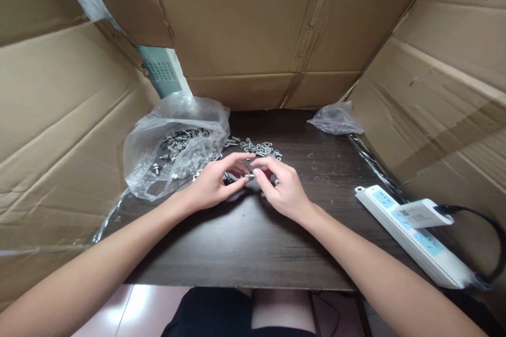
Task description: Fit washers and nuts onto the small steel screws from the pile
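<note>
Just above the dark table, my left hand (215,181) and my right hand (282,187) meet, fingertips curled toward each other. Between them is a small silver bolt (250,175), lying roughly sideways. The left thumb and fingers pinch one end of it, and the right thumb and forefinger close on the other. Whether a nut or washer sits on the bolt is too small to tell. Right behind my fingers lies a loose pile of bolts, nuts and washers (263,148). A few more metal pieces show partly beneath and beside my hands.
An open clear plastic bag (138,142) with many metal fasteners (184,142) stands at the left. A crumpled plastic bag (336,118) lies at the back right. On the right is a white power strip (419,237) with a plugged-in adapter (425,214). Cardboard walls (245,21) enclose the table (237,253).
</note>
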The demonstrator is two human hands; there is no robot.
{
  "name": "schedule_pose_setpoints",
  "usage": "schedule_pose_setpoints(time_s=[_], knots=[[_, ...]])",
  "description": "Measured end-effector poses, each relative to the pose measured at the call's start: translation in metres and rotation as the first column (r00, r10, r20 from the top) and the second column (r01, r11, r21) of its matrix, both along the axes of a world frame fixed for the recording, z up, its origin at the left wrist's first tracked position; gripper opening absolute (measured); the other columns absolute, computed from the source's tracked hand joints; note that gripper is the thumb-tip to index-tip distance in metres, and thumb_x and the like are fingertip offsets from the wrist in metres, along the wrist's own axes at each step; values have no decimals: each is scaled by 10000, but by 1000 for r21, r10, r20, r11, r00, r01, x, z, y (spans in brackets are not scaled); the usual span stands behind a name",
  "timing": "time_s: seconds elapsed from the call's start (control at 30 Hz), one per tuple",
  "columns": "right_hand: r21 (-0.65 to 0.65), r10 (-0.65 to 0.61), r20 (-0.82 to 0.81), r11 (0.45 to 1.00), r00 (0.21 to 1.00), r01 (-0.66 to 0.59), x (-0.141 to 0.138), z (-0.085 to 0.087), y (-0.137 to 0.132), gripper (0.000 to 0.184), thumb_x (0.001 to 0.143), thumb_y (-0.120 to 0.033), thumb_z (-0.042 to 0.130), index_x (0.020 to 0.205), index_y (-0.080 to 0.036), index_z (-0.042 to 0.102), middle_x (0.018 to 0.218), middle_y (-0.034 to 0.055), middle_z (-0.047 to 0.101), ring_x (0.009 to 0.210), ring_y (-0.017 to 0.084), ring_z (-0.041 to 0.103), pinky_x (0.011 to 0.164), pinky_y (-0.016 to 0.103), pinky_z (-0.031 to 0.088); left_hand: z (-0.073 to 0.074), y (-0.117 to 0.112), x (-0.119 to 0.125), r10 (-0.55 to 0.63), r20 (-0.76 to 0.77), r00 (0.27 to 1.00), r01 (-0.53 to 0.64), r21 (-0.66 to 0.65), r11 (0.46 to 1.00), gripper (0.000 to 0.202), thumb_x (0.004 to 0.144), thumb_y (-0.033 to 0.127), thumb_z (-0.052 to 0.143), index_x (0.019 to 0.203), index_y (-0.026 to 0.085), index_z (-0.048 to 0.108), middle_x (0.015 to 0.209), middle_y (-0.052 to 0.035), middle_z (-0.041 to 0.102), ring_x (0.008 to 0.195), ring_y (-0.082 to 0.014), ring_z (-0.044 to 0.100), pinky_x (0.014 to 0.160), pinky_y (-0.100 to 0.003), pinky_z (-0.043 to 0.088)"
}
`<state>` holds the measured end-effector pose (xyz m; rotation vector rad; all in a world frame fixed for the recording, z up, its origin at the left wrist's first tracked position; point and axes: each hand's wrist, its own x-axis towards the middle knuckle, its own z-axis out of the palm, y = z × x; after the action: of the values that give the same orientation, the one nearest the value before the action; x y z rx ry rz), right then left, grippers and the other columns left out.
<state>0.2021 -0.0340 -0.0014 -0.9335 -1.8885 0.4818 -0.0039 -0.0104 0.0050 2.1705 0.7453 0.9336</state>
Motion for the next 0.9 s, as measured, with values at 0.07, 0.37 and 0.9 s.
schedule_pose_setpoints(time_s=[0.07,0.37,0.9], knots=[[-30,3,36,1000,999,-2,1,0,-2,142,1008,-233,494,1019,-217,635,842,18,689,689,148,630,690,286,515,1,-2,0,3,-23,1000,-2,35,999,486,929,194,631,1398,198,508,992,-24,755,865,-140,738,853,-266,612],[-137,51,28,989,998,-47,-1,1,-4,117,931,-245,576,1008,-201,653,795,15,627,649,142,569,609,271,464,2,2,-2,171,69,983,-178,126,976,436,902,182,620,1332,176,548,947,-23,720,806,-122,701,814,-249,607],[-217,55,55,975,997,-42,-1,-2,-3,121,902,-242,603,1006,-208,655,716,-20,596,559,118,519,574,258,435,1,4,-5,216,-11,976,-211,171,962,364,905,187,614,1268,178,578,930,-14,718,777,-118,691,748,-222,581]])
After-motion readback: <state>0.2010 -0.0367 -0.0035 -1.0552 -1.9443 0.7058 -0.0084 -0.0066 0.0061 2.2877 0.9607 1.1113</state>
